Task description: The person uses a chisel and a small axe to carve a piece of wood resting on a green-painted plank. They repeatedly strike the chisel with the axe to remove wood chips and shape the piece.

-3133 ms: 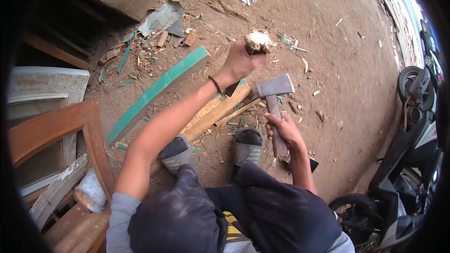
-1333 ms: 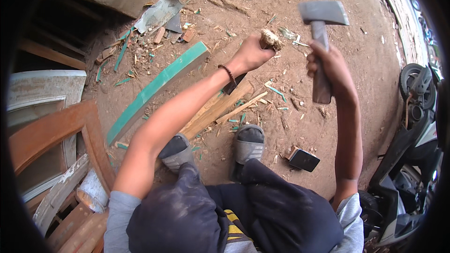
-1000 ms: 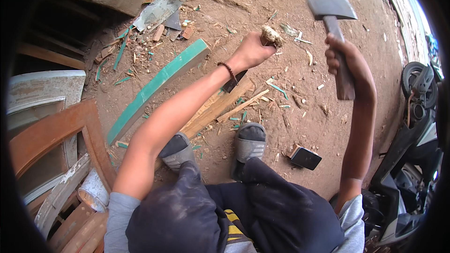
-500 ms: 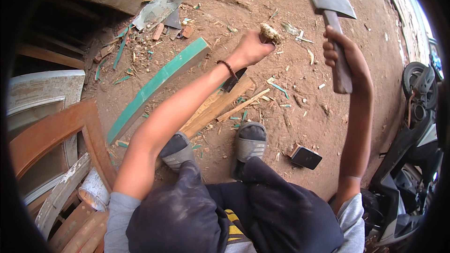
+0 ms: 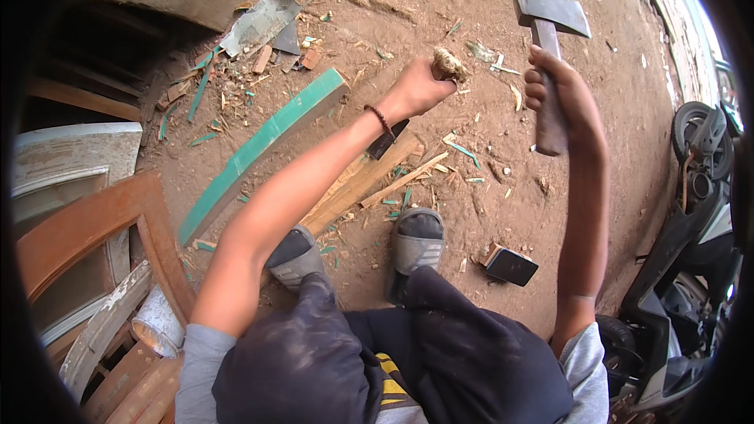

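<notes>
My right hand [image 5: 567,94] is wrapped round the wooden handle of a hatchet [image 5: 554,14], raised with its grey metal head at the top. My left hand [image 5: 416,88] is closed on what looks like a chisel; its battered, frayed handle end [image 5: 449,65] sticks out past my fingers. Below my wrist shows its dark flat blade [image 5: 384,143], over a bare wooden board [image 5: 357,188] on the ground. My palm hides the middle of the tool, and my forearm covers part of the board. Left of it lies a curved green-painted wooden piece [image 5: 263,153].
Wood splinters and green chips litter the dirt. A phone [image 5: 510,265] leans on a small block by my right foot. Old wooden frames [image 5: 94,216] and a paint-stained can [image 5: 157,326] stand at left. A motorbike [image 5: 683,267] is at right, a sheet-metal scrap [image 5: 261,22] at far left.
The raised hatchet has shifted slightly to the left with my right hand. My left hand keeps its grip and sits almost where it was; the whole view has moved a little.
</notes>
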